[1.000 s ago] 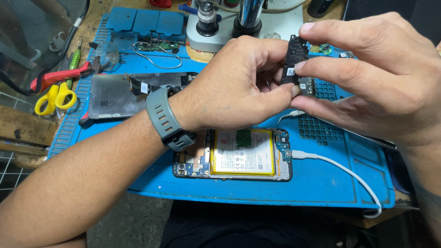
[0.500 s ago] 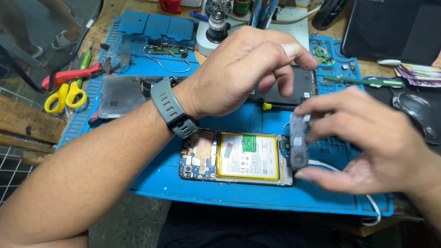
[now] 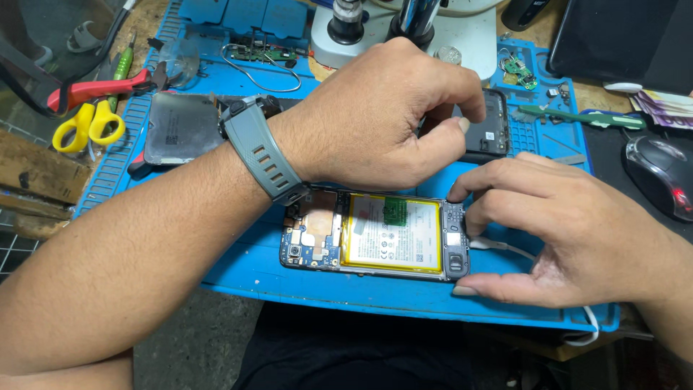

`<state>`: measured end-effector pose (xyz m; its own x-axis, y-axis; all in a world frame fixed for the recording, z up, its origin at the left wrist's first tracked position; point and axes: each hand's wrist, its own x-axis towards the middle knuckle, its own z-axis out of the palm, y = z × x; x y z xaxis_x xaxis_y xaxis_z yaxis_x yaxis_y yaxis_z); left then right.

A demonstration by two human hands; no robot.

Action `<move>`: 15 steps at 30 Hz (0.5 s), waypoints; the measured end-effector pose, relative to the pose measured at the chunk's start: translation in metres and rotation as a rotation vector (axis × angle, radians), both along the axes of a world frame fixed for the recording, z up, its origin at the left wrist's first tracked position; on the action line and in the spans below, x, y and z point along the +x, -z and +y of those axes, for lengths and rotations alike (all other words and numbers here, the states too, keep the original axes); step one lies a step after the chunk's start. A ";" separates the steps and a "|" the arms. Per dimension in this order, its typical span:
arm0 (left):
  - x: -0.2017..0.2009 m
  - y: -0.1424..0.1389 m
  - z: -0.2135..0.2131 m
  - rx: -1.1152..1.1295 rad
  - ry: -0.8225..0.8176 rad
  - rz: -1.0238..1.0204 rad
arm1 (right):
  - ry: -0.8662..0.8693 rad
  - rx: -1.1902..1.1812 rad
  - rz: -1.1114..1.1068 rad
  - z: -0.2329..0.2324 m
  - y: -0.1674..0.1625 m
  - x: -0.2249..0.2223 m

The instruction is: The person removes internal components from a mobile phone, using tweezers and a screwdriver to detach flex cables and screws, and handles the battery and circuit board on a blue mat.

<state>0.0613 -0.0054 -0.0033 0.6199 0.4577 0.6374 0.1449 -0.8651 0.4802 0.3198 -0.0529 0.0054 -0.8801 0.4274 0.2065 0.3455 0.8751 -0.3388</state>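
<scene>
One opened smartphone with its back cover removed [image 3: 375, 235] is seen lying flat near the front edge of one blue silicone repair mat [image 3: 245, 271]. Inside its frame, one yellow-bordered white battery [image 3: 393, 235] is held in the middle, one blue circuit board with a copper patch [image 3: 312, 235] is seated at the left end, and one dark plastic cover piece [image 3: 455, 242] is set at the right end. One white cable [image 3: 505, 247] is led away from that right end.

Farther back on the mat, two more dark phone parts are counted: one grey flat panel [image 3: 180, 128] at the left and one black phone housing [image 3: 489, 130] to the right. One pair of yellow-handled scissors [image 3: 90, 124] and one red-handled tool [image 3: 94, 88] are laid at the far left. One black computer mouse [image 3: 660, 173] is placed at the right, off the mat.

The left hand [image 3: 375, 115], with one grey wristwatch [image 3: 258, 150] worn on its wrist, is held over the phone, fingers curled loosely inward and gripping nothing visible. The right hand [image 3: 563, 231] is placed at the phone's right end, with fingertips [image 3: 458, 193] pressed on the dark cover piece and the thumb laid along the near corner; nothing is grasped.
</scene>
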 end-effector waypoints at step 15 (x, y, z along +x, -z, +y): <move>0.000 0.006 0.002 0.075 -0.069 0.134 | 0.027 0.042 -0.017 0.001 -0.002 -0.001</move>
<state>0.0612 -0.0037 -0.0089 0.6704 0.4564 0.5850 0.2641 -0.8836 0.3867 0.3185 -0.0518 0.0069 -0.8718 0.4425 0.2102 0.3746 0.8786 -0.2962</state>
